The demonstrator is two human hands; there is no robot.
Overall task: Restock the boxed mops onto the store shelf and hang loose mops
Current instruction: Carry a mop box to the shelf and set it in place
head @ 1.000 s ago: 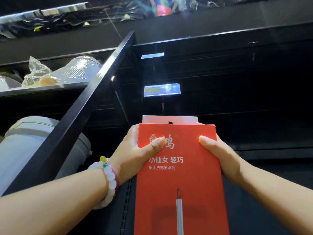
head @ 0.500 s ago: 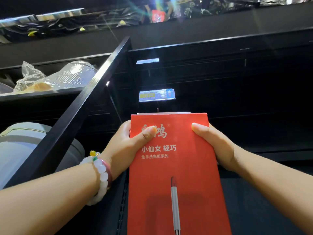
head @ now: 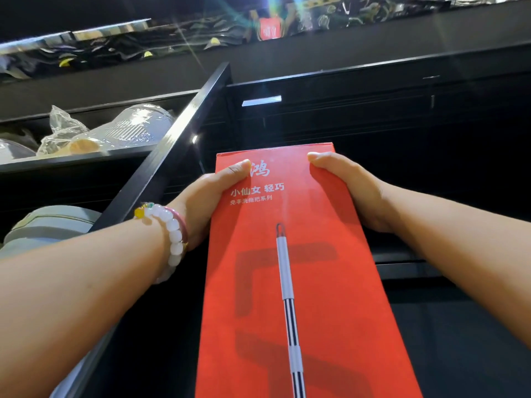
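Hands held red mop box (head: pixel 301 282) upright against dark shelf (head: pixel 402 133). Left hand (head: pixel 207 196) gripped left edge, thumb curled over front; right hand (head: pixel 347 185) gripped right edge likewise. Bead bracelet (head: pixel 172 237) sat on left wrist.

Left hand (head: pixel 205 196) and right hand (head: pixel 349 185) grip red mop box (head: pixel 301 282) against seemingly dark shelf (head: pixel 373 124).

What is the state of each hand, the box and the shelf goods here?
Red mop box: closed, held upright at both side edges.
Left hand: grips the box's left edge.
Right hand: grips the box's right edge.
Plastic-wrapped goods: lying on the left shelf.
Grey bucket: lidded, below that shelf.
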